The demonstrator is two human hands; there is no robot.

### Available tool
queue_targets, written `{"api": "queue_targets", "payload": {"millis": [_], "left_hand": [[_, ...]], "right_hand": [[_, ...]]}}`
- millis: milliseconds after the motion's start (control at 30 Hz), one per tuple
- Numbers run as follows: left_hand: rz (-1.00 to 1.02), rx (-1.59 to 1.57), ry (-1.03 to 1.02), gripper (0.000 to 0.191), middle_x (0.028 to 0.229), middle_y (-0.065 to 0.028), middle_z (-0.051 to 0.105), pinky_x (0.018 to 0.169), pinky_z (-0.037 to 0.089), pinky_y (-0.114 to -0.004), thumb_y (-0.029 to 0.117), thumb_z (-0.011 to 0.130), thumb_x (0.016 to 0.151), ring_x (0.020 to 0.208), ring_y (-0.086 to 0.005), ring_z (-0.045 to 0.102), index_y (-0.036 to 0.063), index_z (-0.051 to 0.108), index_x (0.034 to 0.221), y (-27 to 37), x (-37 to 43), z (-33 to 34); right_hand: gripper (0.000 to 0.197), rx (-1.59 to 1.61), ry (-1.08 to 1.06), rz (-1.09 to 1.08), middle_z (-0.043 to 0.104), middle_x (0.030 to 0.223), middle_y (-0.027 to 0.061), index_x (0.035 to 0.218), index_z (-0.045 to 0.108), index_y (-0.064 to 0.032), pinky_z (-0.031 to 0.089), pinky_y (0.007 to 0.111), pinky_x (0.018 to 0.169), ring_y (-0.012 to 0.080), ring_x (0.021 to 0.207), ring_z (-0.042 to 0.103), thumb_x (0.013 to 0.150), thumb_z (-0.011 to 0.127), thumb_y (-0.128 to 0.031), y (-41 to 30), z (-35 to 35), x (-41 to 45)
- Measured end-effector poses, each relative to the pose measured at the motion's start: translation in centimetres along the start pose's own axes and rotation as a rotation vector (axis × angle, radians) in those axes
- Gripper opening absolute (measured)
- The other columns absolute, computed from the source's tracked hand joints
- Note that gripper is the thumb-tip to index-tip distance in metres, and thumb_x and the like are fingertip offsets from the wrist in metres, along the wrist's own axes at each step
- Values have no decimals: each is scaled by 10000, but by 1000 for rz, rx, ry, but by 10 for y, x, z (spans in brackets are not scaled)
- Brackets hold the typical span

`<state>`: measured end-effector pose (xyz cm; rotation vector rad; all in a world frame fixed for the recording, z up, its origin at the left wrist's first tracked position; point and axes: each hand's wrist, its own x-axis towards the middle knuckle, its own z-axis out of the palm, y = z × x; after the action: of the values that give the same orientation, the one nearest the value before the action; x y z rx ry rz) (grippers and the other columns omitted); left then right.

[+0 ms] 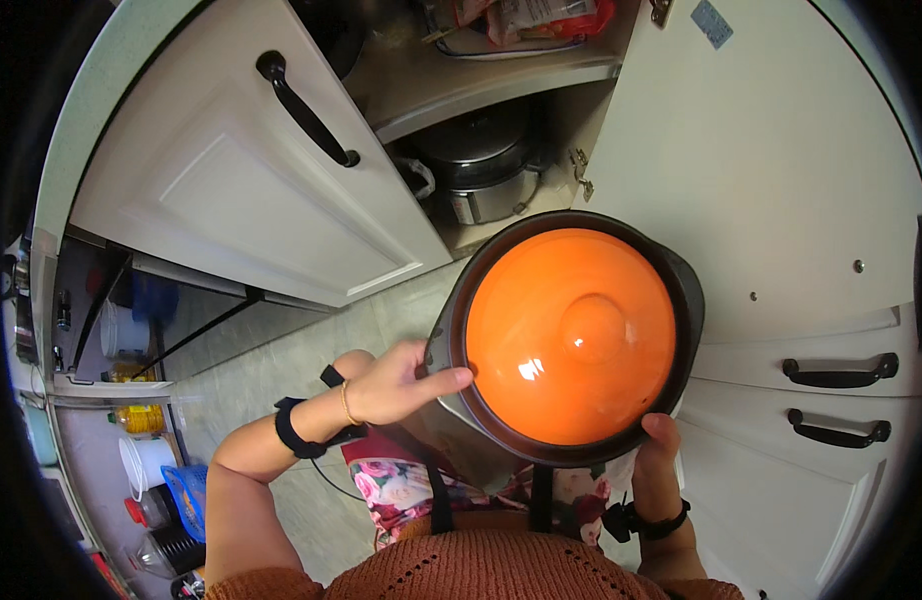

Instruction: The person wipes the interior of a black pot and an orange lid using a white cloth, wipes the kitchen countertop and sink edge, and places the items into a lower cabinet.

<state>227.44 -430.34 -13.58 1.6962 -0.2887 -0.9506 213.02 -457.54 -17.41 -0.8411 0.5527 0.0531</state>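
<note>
A dark cooking pot (686, 300) with a glossy orange domed lid (536, 315) is held up in front of my body, above my lap. My left hand (401, 386) grips the pot's left side, thumb on the rim beside the lid. At the lower right my right hand (658, 446) holds the rim, its thumb on top and its other fingers hidden under the pot. Beyond the pot is an open cupboard, where an electric cooker (483, 165) with a dark lid and silver body stands on the lower level.
A white cupboard door (738, 172) stands open at the right, and another white door (236, 172) with a black handle is at the left. Packaged food (543, 22) lies on the upper shelf (498, 94). Bottles, a white bucket (140, 465) and a blue basket (187, 499) are at far left.
</note>
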Motion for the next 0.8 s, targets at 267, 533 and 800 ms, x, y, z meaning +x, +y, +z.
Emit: {"api": "queue_targets", "payload": {"millis": [267,533,800], "left_hand": [[293,236,567,444,1232,-126,451,842,450,-346,310,407,908,1125,-230,442,27,367,1248,21,29,-69],[429,-90,705,363,828,-155,610,699,491,-307,133,499,867,801,-237,621,49,250,1116,59,68,-66],[446,65,766,341,719,-97,534,647,491,-307,-4,485,833,758,-230,602,63,262,1083,10,3,-15]], "right_hand": [[416,144,111,17,608,871,86,1019,528,32,400,225,445,141,585,551,683,529,-214,16,-23,-8],[370,104,-27,17,596,800,67,979,548,8,394,229,475,112,561,515,683,563,-214,9,-50,-9],[307,135,-8,35,580,756,26,923,562,-28,382,212,490,89,579,499,669,575,-199,-7,-43,4]]}}
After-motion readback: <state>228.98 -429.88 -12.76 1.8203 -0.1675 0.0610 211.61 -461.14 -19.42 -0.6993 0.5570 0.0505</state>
